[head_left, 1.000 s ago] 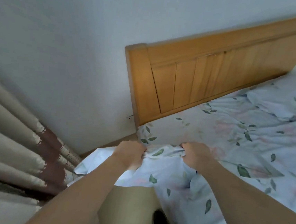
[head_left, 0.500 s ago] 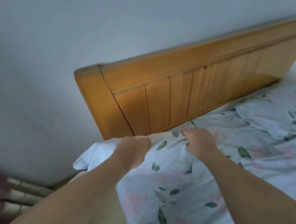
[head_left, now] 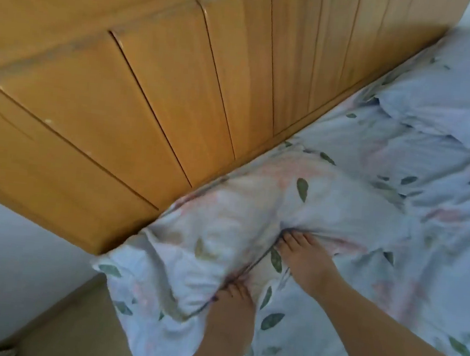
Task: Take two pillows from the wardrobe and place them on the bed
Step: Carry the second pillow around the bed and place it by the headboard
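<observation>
A pillow (head_left: 233, 215) in white cloth with green leaves and pink blooms lies at the head of the bed (head_left: 405, 303), its far side against the wooden headboard (head_left: 155, 95). My left hand (head_left: 231, 306) presses its fingertips into a fold on the pillow's near edge. My right hand (head_left: 302, 259) presses into the same edge a little further right, fingers stretched forward. A second pillow (head_left: 447, 103) in the same print lies at the far right by the headboard.
The headboard fills the upper left of the view. A white wall (head_left: 6, 242) and a strip of tan floor (head_left: 75, 332) lie left of the bed's corner. The bed sheet shares the leaf print and is wrinkled.
The pillow has gone from hanging in both hands beside the bed to lying flat against the headboard. My hands moved forward with it, and my view has dropped closer.
</observation>
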